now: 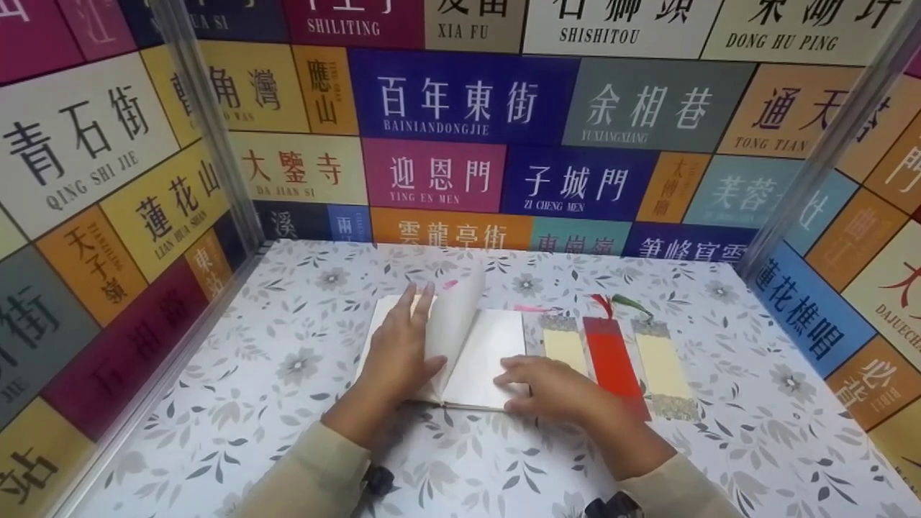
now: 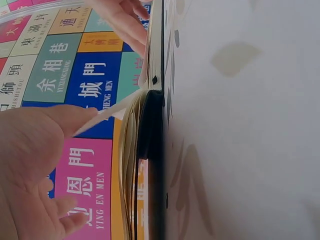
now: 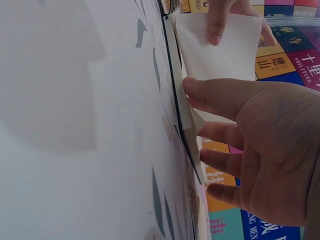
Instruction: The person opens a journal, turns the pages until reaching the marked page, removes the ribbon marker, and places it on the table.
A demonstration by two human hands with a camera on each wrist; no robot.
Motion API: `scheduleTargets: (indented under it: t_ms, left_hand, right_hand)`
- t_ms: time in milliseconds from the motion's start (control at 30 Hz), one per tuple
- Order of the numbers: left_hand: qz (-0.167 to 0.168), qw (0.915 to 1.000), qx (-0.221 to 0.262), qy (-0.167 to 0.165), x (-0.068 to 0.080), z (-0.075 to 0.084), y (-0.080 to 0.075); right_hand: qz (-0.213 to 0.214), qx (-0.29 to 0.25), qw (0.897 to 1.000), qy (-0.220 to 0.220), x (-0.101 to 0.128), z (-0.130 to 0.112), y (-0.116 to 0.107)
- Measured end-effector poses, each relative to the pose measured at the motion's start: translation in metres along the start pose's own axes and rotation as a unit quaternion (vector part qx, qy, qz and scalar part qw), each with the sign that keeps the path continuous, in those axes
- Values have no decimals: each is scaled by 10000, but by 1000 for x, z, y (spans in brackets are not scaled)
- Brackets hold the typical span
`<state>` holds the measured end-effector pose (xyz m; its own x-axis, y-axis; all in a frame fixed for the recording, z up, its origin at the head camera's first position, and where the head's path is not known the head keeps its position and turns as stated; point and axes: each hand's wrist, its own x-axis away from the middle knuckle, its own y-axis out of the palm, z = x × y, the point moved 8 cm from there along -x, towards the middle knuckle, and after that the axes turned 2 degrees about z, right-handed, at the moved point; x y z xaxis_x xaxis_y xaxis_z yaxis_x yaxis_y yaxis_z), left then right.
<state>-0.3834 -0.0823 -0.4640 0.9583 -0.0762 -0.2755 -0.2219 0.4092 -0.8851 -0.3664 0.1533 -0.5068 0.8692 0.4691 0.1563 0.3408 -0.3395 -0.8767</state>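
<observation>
An open notebook with blank cream pages lies on the floral tablecloth. My left hand lies over its left side and holds one lifted page upright between thumb and fingers. In the left wrist view the thumb touches that page's edge above the black cover. My right hand rests with straight fingers on the right page's lower right corner. In the right wrist view its thumb sits at the notebook's edge, with the raised page beyond.
Three bookmarks lie side by side just right of the notebook: a pale yellow one, a red one and a cream one, each with a tassel. Walls covered in coloured street-name signs enclose the table on three sides.
</observation>
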Motion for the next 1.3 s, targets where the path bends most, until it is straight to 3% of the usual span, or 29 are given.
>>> scheduleTargets:
  t_ms: [200, 367, 800, 967, 1133, 1300]
  left_hand:
    - [222, 9987, -389, 252, 0, -1, -4]
    - [87, 9972, -676, 293, 1, -2, -2]
    - [-1226, 9864, -1072, 224, 6, -4, 19]
    - [-1429, 9834, -1038, 428, 8, -2, 24]
    - [-1698, 9717, -1431, 809, 12, 2, 31]
    - [-1811, 9710, -1373, 736, 14, 0, 33]
  right_hand:
    - [2, 11, 10000, -43, 1, -1, -1]
    - [15, 29, 10000, -62, 2, -2, -2]
    - [25, -42, 9998, 169, 1, -1, -4]
    - [44, 30, 10000, 77, 3, -2, -6]
    - [75, 164, 9995, -247, 4, -6, -8]
    - [34, 111, 9997, -209, 4, -5, -9]
